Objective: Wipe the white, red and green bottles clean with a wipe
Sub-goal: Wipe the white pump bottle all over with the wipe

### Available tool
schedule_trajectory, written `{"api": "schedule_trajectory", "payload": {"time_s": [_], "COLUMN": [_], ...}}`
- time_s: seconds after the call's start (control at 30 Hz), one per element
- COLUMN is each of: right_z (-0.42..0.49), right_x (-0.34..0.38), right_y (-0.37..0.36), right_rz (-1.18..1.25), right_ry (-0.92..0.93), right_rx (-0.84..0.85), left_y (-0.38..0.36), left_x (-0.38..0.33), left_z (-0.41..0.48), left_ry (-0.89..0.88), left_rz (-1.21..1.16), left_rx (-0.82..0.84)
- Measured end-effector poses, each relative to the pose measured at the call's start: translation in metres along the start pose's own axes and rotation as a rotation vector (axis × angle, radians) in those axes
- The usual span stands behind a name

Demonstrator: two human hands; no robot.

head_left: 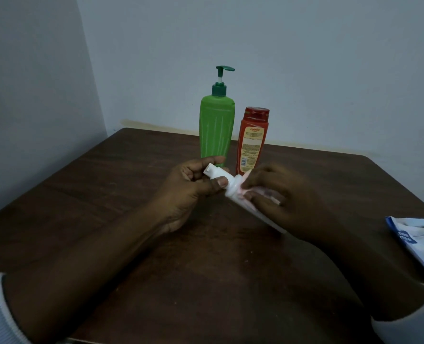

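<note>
Mid-frame, the left hand [188,184] is pinching the white bottle [230,188] by its neck, while the right hand [280,197], grip curled, is pinching a wipe [246,178] against its body. Behind, the green bottle [217,127] and red bottle [252,142] are standing upright on the tabletop [106,194].

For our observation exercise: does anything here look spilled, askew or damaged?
Nothing stands out. The green bottle and red bottle stand upright on the table. The white bottle is tilted only because the left hand grips its top while the right hand holds a wipe round it.
</note>
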State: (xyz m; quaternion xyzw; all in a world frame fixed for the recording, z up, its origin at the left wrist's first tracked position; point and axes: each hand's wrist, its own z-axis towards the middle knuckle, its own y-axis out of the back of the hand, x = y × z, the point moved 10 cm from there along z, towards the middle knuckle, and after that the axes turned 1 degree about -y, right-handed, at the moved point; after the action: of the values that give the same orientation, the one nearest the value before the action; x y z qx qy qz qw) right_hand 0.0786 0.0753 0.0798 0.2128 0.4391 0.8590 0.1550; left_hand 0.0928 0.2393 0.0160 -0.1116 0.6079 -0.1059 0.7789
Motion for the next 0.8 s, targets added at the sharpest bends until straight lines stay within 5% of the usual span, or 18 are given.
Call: {"api": "schedule_trajectory", "payload": {"time_s": [0.13, 0.3, 0.63, 0.8], "right_z": [0.005, 0.005, 0.005, 0.007], "right_x": [0.005, -0.028, 0.004, -0.020], "right_y": [-0.002, -0.003, 0.003, 0.003], "right_rz": [-0.001, -0.040, -0.001, 0.057], "right_ry": [0.014, -0.185, 0.077, -0.133], "right_rx": [-0.050, -0.073, 0.005, -0.065], "left_y": [-0.004, -0.002, 0.001, -0.001], "left_x": [0.000, -0.003, 0.000, -0.003], "left_z": [-0.001, 0.000, 0.001, -0.001], "left_ry": [-0.014, -0.036, -0.014, -0.038], "left_rz": [0.018, 0.051, 0.060, 0.064], "left_rx": [0.029, 0.022, 0.007, 0.017]}}
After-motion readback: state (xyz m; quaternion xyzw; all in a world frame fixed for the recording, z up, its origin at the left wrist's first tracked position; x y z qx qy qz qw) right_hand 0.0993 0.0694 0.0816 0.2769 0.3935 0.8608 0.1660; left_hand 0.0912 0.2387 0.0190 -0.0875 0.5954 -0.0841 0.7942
